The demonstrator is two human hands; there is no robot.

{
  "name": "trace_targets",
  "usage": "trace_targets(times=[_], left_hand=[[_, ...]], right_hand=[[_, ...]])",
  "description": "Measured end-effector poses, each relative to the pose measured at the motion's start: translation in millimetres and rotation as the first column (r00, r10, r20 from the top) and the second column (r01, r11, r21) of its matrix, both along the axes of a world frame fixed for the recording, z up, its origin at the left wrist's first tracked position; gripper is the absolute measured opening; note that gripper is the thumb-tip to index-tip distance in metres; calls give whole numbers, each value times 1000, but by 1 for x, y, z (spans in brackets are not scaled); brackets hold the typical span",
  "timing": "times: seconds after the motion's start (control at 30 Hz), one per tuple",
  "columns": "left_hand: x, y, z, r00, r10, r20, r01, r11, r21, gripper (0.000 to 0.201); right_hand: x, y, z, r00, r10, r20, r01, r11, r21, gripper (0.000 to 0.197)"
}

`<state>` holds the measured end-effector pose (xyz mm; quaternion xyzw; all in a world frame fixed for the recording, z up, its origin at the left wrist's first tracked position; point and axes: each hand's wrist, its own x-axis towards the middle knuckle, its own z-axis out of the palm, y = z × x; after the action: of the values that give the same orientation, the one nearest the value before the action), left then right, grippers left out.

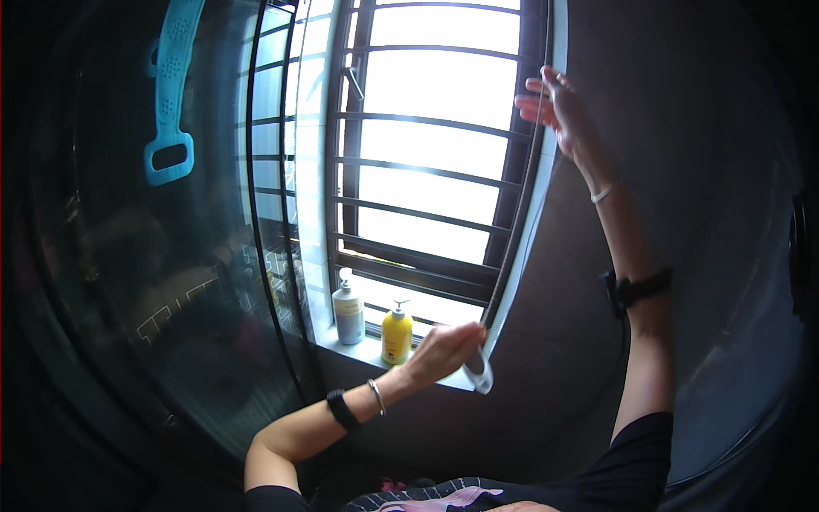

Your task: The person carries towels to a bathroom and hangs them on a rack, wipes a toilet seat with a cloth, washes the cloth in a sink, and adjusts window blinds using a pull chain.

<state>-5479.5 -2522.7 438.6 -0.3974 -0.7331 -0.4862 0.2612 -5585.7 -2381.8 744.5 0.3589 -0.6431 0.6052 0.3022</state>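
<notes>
My left hand (447,352) is closed around the lower part of a long, narrow strap. Its grey loop handle (483,375) sticks out below my fist, beside the window sill. From there the strap runs upward along the right window frame, seen nearly edge-on, toward my raised right hand (559,107). The upper end lies at the thumb and palm of that hand, while its other fingers point left, slightly apart. Backlight hides the exact grip. A blue textured back scrubber strap (173,94) with a loop handle hangs at the upper left.
A grey pump bottle (348,314) and a yellow pump bottle (397,335) stand on the pale sill (365,350). Dark horizontal bars (431,124) cross the bright window. Reflective glass (196,247) lies to the left, and a dark wall (708,171) to the right.
</notes>
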Motion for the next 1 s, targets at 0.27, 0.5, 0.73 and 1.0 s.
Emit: trace_targets(times=[0.27, 0.5, 0.73, 1.0], left_hand=[[10, -33, -80, 901, 77, 427, 29, 971, -235, 23], [-4, -48, -23, 780, -354, 517, 241, 931, 274, 58], [-23, -35, 142, 833, -515, 202, 347, 771, 533, 73], [22, -18, 212, 947, -309, 88, 211, 806, 554, 29]], right_hand=[[-4, -7, 22, 949, 266, -172, -286, 952, -106, 27], [65, -30, -148, 905, 423, 51, -426, 903, 52, 23], [117, -25, -245, 910, 403, 96, -411, 849, 332, 13], [112, -16, -216, 746, 72, -663, 350, 804, 481, 8]])
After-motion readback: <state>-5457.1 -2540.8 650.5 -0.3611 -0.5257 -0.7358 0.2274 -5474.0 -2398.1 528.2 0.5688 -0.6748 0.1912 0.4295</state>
